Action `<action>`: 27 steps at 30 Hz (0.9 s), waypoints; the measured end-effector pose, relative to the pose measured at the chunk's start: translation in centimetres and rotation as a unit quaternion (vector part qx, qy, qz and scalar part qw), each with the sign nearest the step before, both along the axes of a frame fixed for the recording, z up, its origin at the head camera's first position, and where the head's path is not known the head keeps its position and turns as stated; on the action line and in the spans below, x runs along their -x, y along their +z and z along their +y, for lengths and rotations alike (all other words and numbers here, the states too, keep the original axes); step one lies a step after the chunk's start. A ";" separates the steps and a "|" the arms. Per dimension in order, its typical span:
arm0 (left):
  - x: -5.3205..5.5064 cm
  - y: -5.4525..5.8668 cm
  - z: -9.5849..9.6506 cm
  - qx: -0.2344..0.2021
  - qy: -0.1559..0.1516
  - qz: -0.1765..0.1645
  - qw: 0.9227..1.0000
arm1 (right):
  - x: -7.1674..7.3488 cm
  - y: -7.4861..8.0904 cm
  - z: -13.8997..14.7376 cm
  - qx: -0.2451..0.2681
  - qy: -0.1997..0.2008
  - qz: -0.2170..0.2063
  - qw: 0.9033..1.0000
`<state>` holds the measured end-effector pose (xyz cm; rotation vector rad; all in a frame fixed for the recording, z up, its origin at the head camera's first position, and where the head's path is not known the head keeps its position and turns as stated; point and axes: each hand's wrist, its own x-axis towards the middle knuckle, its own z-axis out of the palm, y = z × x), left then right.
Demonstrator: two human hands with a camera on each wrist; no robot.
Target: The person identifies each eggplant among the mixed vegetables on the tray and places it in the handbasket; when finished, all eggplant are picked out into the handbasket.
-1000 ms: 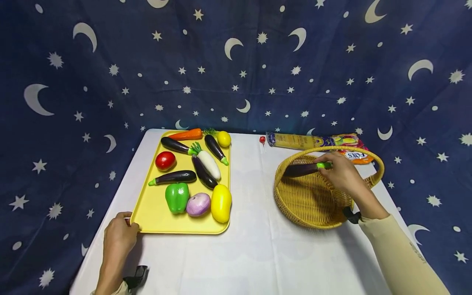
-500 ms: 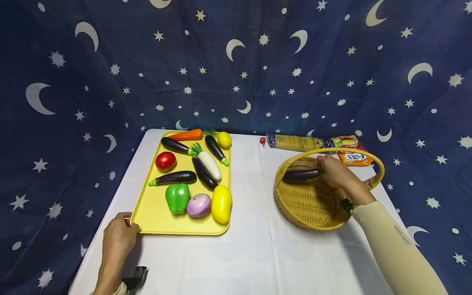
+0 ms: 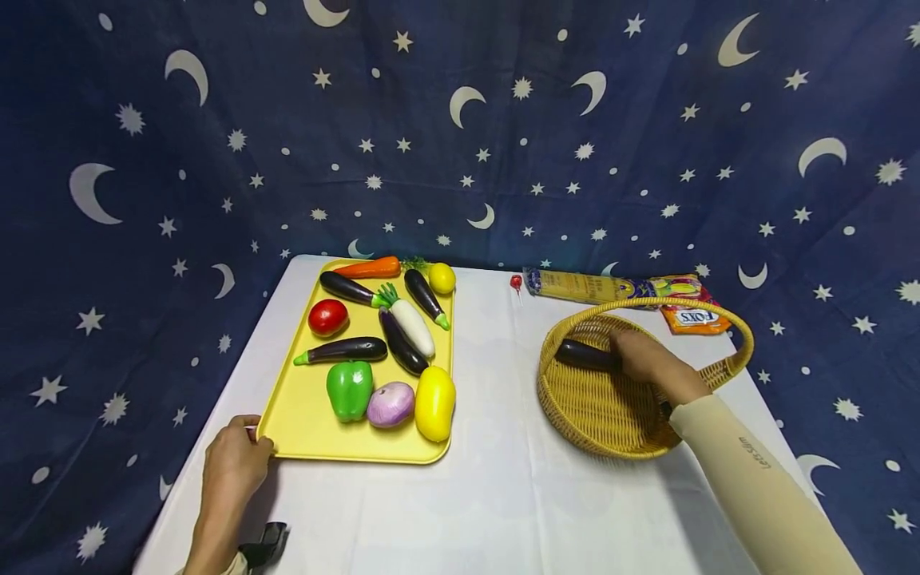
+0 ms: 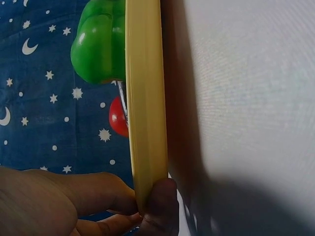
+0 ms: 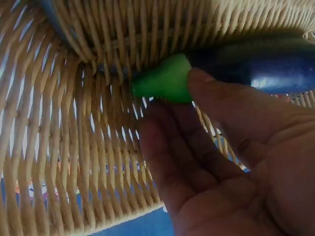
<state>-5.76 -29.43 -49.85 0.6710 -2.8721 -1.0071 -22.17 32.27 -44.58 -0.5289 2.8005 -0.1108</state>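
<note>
My left hand (image 3: 233, 463) pinches the near left corner of the yellow tray (image 3: 298, 419); in the left wrist view its thumb and fingers sit on either side of the rim. On the tray lie several eggplants (image 3: 345, 350), a tomato (image 3: 327, 318), a green bell pepper (image 3: 350, 391), a purple onion (image 3: 391, 404), a yellow mango-shaped piece (image 3: 434, 404) and a white radish (image 3: 413, 326). Inside the wicker basket (image 3: 611, 415), my right hand (image 3: 647, 361) is at another eggplant (image 5: 275, 64). Its thumb touches the eggplant beside the green cap, the other fingers loosely extended below.
The basket's tall handle (image 3: 743, 343) arches over my right forearm. Behind the basket lie a long noodle packet (image 3: 575, 285), an orange snack bag (image 3: 693, 319) and a red lollipop (image 3: 516, 282). A carrot (image 3: 370, 268) and a lemon (image 3: 442, 278) are at the tray's far edge.
My right hand has lowered the eggplant to the basket's inside, and its fingers have loosened around the stem end. The left hand stays at the tray corner.
</note>
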 end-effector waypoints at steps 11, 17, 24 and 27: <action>-0.3 -0.2 0.1 0.001 0.004 0.002 1.000 | -9.9 8.1 -3.6 0.114 -0.142 0.122 0.976; -0.1 -0.2 0.1 0.003 0.006 0.009 1.000 | -14.5 10.2 -10.1 0.222 -0.111 0.219 0.944; -0.4 -0.2 -0.1 0.004 0.016 0.006 1.000 | -8.7 5.7 -21.1 0.320 -0.084 0.143 0.933; -0.1 -0.2 0.0 0.001 0.007 0.007 1.000 | -5.3 3.9 -24.2 0.318 -0.098 0.112 0.936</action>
